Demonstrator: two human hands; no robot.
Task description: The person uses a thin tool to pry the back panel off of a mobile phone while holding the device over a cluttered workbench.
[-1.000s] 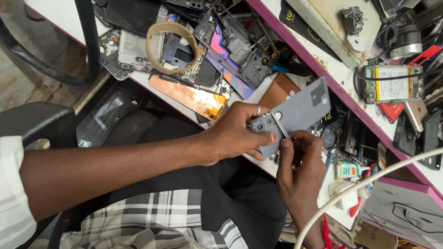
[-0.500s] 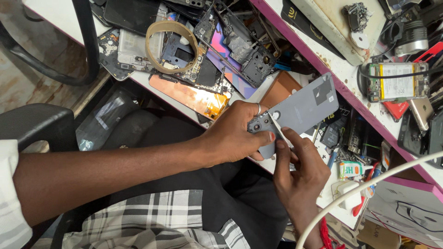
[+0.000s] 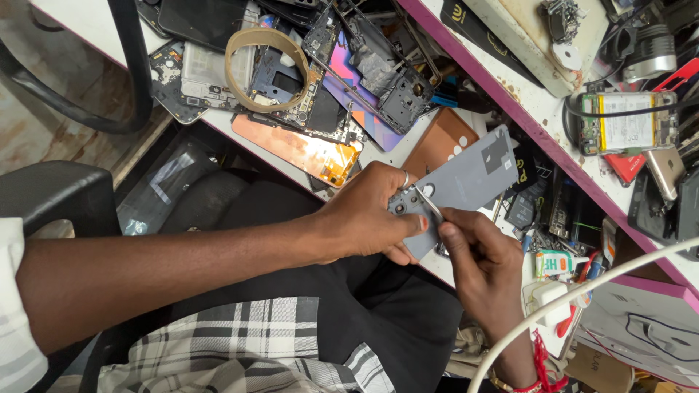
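Note:
My left hand (image 3: 368,215) grips the lower end of a grey phone back cover (image 3: 466,180), thumb across it beside the round camera holes. My right hand (image 3: 480,266) pinches thin metal tweezers (image 3: 424,201), their tip against the cover near the camera holes. The cover is held over my lap at the edge of the workbench, tilted up to the right.
The white workbench (image 3: 87,18) carries several opened phones, frames and back covers, a tape ring (image 3: 266,69), an orange back cover (image 3: 302,151) and a brown one (image 3: 440,142). A battery pack (image 3: 628,124) lies right of a purple rail (image 3: 524,124). Black chair (image 3: 51,193) at left.
The cover and both hands shifted slightly; the tweezers' tip has moved in closer to the camera holes. Both grips unchanged.

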